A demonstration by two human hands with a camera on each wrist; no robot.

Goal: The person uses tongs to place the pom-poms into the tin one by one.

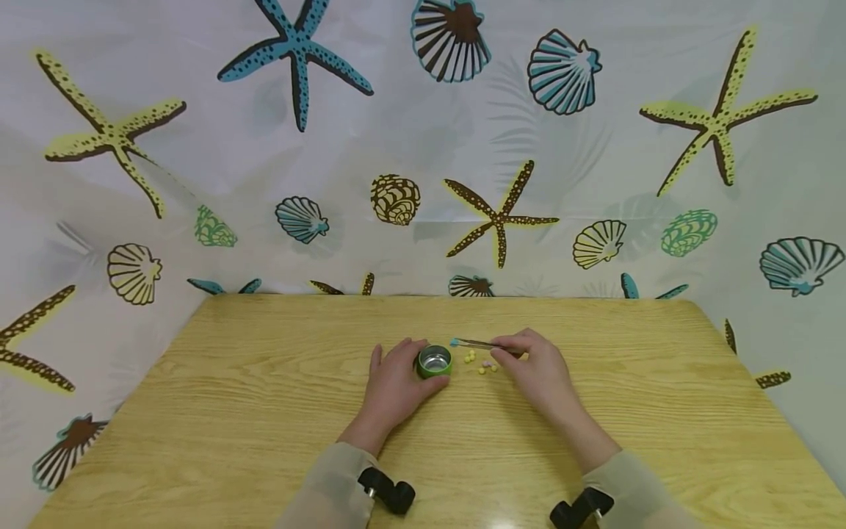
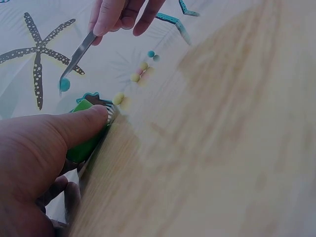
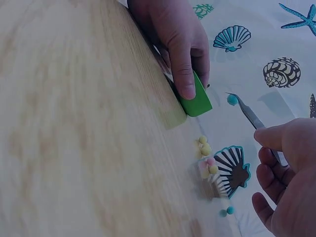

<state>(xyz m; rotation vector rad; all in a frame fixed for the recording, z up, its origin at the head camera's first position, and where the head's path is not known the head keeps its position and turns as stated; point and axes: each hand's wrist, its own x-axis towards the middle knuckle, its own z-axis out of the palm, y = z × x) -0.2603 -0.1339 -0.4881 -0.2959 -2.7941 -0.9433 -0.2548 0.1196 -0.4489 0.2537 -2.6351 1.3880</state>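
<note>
**Bead held over green cup, most beads still on table**

Left hand (image 1: pixel 395 382) wrapped round small green cup (image 1: pixel 434 361), thumb and fingers curled on its wall, steadying it on wooden table (image 1: pixel 264 411). Right hand (image 1: pixel 538 367) pinching metal tweezers (image 1: pixel 479 344), tips clamped on one teal bead (image 1: pixel 454 342), held just above and beside cup rim, not yet inside. Hands apart, cup and bead cluster between. Cup interior looks shiny and bare in head view; contents cannot be told for sure. Loose beads (image 1: pixel 481 361) lying just right of cup: several yellow, a pink one; wrist view shows two more teal beads (image 3: pixel 227 211) nearby. Judged early: one bead in transit, rest of pile left to move.
</note>
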